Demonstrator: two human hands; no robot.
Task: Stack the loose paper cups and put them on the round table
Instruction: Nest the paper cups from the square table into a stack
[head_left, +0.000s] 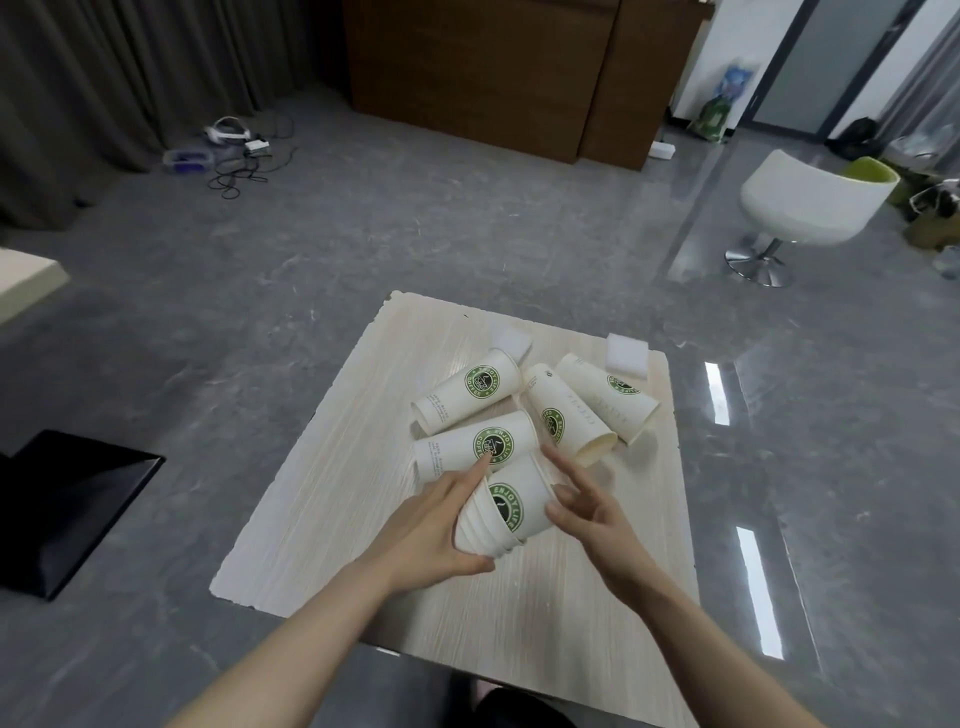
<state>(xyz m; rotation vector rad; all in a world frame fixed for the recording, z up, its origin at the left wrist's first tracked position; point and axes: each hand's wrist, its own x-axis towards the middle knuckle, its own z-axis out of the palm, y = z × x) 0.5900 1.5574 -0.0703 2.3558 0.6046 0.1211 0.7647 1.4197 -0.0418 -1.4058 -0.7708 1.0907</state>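
A stack of nested white paper cups (511, 506) with green logos lies tilted between my hands over the light wooden square table (363, 519). My left hand (436, 525) grips the stack at its rim end, thumb underneath. My right hand (582, 501) touches the stack's other end with loosely spread fingers. Several loose cups lie on their sides just beyond: one (467, 397) at the upper left, one (475, 449) right behind the stack, one (569, 415) in the middle, one (608, 397) at the right.
Two white foam blocks (627, 353) sit near the table's far edge. A white swivel chair (810, 208) stands at the right, a black object (72, 509) lies on the grey floor at the left, cables and a headset (234, 140) farther back.
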